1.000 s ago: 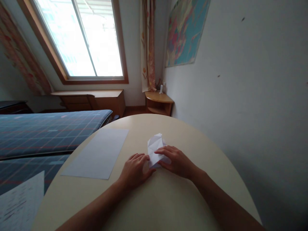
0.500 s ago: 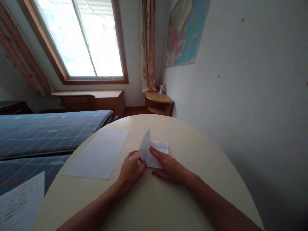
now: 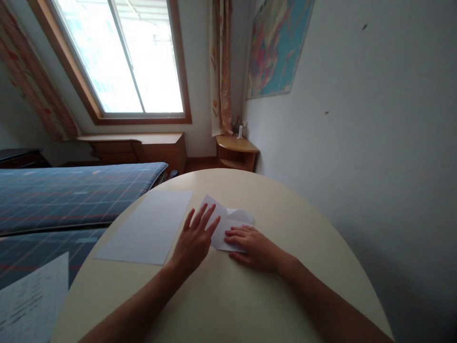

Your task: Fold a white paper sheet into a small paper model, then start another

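A folded piece of white paper [image 3: 233, 216] lies on the round cream table [image 3: 228, 305] in front of me. My left hand [image 3: 196, 238] is over its left part, with the fingers spread apart; whether the fingertips press on the paper is hard to tell. Flat on the right part of the paper rests my right hand [image 3: 252, 247], fingers stretched out and holding nothing. To the left, a plain white sheet [image 3: 146, 228] lies flat on the table, close to my left hand.
A printed sheet [image 3: 39, 300] is at the lower left by the table edge. Beyond the table stands a bed with a blue plaid mattress [image 3: 71, 195]. A small corner shelf [image 3: 237, 144] is behind the table, and a white wall [image 3: 374, 157] runs along the right.
The raised left flap of the paper has come down to the left. My left hand has let go of it and spread its fingers; my right hand has flattened lower on the paper.
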The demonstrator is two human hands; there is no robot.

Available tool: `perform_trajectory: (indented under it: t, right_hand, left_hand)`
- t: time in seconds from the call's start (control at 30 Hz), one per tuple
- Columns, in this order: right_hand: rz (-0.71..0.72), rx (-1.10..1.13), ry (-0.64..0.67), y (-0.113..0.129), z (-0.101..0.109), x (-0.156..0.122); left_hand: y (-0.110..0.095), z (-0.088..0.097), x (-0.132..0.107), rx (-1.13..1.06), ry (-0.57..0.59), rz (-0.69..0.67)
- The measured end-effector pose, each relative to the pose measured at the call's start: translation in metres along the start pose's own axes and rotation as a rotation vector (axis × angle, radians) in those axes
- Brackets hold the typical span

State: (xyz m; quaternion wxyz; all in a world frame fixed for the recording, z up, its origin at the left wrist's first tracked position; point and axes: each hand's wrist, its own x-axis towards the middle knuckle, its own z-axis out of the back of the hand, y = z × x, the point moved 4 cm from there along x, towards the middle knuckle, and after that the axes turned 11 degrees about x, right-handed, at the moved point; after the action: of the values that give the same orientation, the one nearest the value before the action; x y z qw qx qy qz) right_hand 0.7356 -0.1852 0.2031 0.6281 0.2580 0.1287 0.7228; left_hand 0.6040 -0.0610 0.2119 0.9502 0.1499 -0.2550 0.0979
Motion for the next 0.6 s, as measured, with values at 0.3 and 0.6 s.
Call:
perform_trajectory:
  t: [0.3,0.6]
  right_hand:
    - [0.0,0.056,0.046,-0.001,0.007,-0.003]
    - [-0.113,0.017,0.069,-0.008,0.009,-0.005]
  left_hand:
    - [-0.002,-0.036,-0.012,-0.238,0.34,-0.125]
    - [0.003,-0.046,-0.015,-0.28,0.489,-0.048]
